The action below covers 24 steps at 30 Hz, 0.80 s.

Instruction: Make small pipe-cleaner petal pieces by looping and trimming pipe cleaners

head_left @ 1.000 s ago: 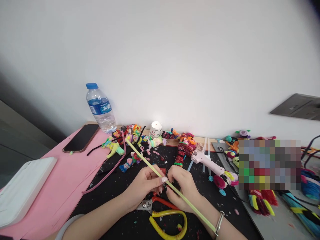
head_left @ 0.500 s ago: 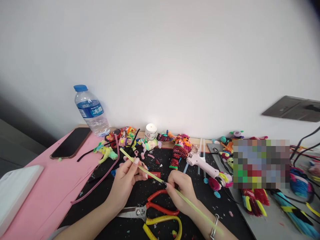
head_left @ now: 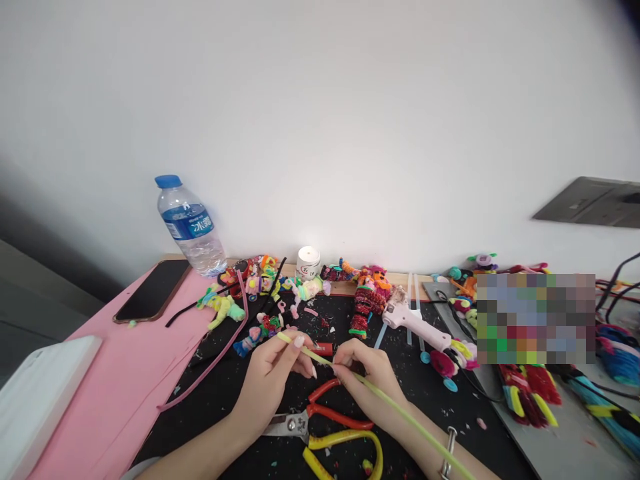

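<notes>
A yellow-green pipe cleaner (head_left: 319,358) stretches between my two hands, over the black mat (head_left: 210,413). My left hand (head_left: 270,380) pinches it close to its upper left end, thumb on top. Farther along, my right hand (head_left: 373,383) is closed on it with thumb and fingertips. From there its long tail runs down over my right forearm. Below and between the hands lie scissors (head_left: 291,424) with one red and one yellow handle; my left wrist partly covers the blades. Past the fingertips, a small red object (head_left: 323,349) rests on the mat.
A pink pipe cleaner (head_left: 240,327) curves at the left. Behind are pipe-cleaner dolls (head_left: 367,303), a paper cup (head_left: 309,262) and a water bottle (head_left: 193,230). A glue gun (head_left: 417,325) lies right. At left are a phone (head_left: 153,291) and a white box-like object (head_left: 55,393).
My left hand has slid nearer to my right, so less of the pipe cleaner sticks out past its fingers. The whole view has shifted slightly.
</notes>
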Each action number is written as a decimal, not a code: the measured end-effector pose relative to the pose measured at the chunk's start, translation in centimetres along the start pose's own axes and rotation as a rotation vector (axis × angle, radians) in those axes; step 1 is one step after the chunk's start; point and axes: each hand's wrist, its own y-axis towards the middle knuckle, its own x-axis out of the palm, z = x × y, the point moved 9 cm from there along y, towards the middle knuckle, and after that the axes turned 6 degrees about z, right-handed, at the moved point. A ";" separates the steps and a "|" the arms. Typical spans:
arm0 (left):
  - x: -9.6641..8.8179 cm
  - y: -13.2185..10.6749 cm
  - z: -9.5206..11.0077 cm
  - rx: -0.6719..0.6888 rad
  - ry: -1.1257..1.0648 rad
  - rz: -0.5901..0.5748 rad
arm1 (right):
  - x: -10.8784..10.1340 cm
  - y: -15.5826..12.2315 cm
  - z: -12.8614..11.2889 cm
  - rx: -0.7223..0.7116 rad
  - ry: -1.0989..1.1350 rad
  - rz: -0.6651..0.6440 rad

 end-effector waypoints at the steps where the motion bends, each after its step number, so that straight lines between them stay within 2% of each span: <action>1: -0.3 0.1 0.2 0.019 0.000 0.020 | -0.1 0.0 0.1 0.004 -0.001 0.010; 5: -1.6 0.4 1.3 0.106 -0.006 0.104 | -1.1 0.1 0.5 0.026 -0.008 0.099; 9: -2.8 0.5 1.8 0.174 -0.056 0.179 | -2.8 0.2 1.4 0.087 0.017 0.243; 11: -2.6 0.5 1.8 0.186 -0.036 0.160 | -3.3 0.1 1.9 0.124 0.032 0.292; 14: -1.5 0.4 1.7 0.178 0.035 0.059 | -3.2 -0.2 2.3 0.165 0.061 0.311; 18: 0.0 0.4 0.7 0.067 0.140 -0.047 | -3.0 -0.5 2.5 0.177 0.114 0.318; 24: 0.5 0.5 -0.4 -0.031 0.120 -0.053 | -2.8 -0.4 2.6 0.182 0.137 0.288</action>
